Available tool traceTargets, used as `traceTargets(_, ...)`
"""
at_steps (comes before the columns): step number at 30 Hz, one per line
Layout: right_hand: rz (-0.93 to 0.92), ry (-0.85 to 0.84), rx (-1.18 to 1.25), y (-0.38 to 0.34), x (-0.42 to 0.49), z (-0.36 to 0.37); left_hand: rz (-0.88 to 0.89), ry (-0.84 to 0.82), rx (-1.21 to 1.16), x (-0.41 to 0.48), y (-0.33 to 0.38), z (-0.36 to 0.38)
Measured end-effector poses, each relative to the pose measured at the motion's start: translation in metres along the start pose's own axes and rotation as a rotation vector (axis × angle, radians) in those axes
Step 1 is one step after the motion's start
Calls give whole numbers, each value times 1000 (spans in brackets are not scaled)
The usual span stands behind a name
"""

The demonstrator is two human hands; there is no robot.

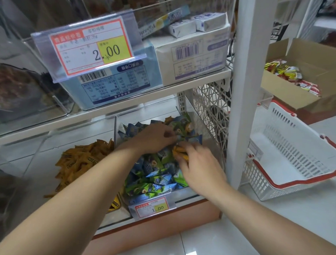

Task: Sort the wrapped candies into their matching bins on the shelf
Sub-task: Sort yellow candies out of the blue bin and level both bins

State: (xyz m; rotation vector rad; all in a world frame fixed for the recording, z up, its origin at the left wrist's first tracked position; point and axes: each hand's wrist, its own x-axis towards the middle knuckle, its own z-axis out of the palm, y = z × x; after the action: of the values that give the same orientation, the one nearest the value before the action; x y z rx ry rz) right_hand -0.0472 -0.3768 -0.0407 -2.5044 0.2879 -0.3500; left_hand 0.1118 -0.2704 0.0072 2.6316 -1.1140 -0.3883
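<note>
Both hands are down in the same clear bin (208, 140) on the lower level of the shelf (126, 105). Left hand (153, 139) lies knuckles up on the heap, fingers bent into the wrappers; can't tell if it grips anything. Right hand (200, 166) is just beside it, fingers curled round a few orange candies (178, 151), held right above the heap. Right of the right hand, past the white upright, a white basket (296, 151) with red trim sits tilted on the floor. Beyond the basket, further right and back, is an open cardboard box (318, 62) with red-and-yellow packets (285, 71) inside. Left of the left hand, across a clear divider, a second bin (48, 142) holds a loose orange pile (80, 162) of the same-coloured wrappers, well apart from the ones in the right hand. Above both hands, on the upper level, a blue carton (115, 81) and a white carton (192, 57) stand side by side behind clear fronts. A big price tag (90, 48) reading 2.00 hangs in front of the blue carton, up and left of the hands. Under and around both hands: blue and green candies (156, 176), filling the bin. Nearer the person than the hands, a small price tag (153, 207) reading 1.00 is clipped at that bin's front edge.
</note>
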Motion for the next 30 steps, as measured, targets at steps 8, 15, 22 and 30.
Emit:
traceTargets(8, -12, 16, -15, 3, -1, 1, -62, -193, 196, 3, -13, -2)
traceTargets(15, 54, 123, 84, 3, 0, 1, -42, -178, -88, 1, -16, 3)
traceTargets(22, 92, 168, 94, 2, 1, 4, -138, -65, -250, 7, -14, 9)
traceTargets(30, 111, 161, 92, 3, 2, 4, -91, -104, -153, 12, -11, 4)
